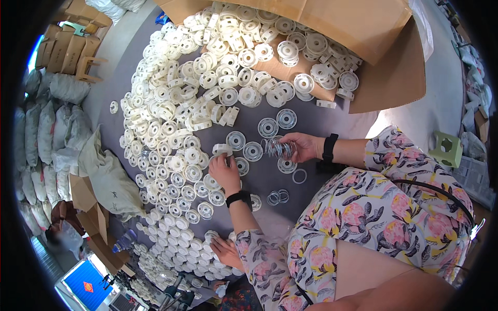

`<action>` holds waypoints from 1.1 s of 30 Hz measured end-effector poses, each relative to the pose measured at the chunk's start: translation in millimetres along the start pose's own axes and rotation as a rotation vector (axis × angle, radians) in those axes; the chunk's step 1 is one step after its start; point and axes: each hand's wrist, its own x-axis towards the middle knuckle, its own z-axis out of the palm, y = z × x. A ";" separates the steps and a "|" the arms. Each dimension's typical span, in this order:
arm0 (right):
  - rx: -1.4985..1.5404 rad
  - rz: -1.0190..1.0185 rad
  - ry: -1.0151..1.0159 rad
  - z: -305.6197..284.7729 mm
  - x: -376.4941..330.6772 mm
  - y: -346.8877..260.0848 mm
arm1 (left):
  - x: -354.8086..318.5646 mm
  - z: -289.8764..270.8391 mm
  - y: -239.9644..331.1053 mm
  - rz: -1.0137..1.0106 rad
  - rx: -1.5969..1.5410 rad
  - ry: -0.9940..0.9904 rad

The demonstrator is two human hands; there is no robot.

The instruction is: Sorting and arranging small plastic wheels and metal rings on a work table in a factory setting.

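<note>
My left hand (225, 173) is closed, its fingertips on a white round plastic part (222, 150) standing on edge over the dark table. In my right hand (305, 147) is a loose bunch of thin metal rings (276, 149), gripped at its right end. Around both hands lie several round plastic parts with grey metal-looking rings in them, such as a disc (267, 127) just beyond the bunch and another disc (252, 151) between my hands. Nearer me are a single pale ring (299, 176) and a small group of loose metal rings (278, 197).
A large heap of white plastic parts (166, 88) covers the table's left and far side, spilling from an open cardboard box (389, 78). At the lower left, another person's hand (226, 254) touches rows of white parts (176, 246). Sacks (46, 129) stand beyond the table.
</note>
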 end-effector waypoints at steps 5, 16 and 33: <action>0.015 0.000 0.055 7.8 -8.9 13.9 | 10.4 3.6 0.6 -0.072 0.135 0.004; -0.062 -0.041 0.016 -5.1 -22.0 5.2 | -83.5 -23.0 62.5 0.120 0.022 -0.153; -0.813 0.118 0.007 -3.2 -12.2 45.6 | -128.8 -33.4 100.1 -0.621 -1.293 -0.289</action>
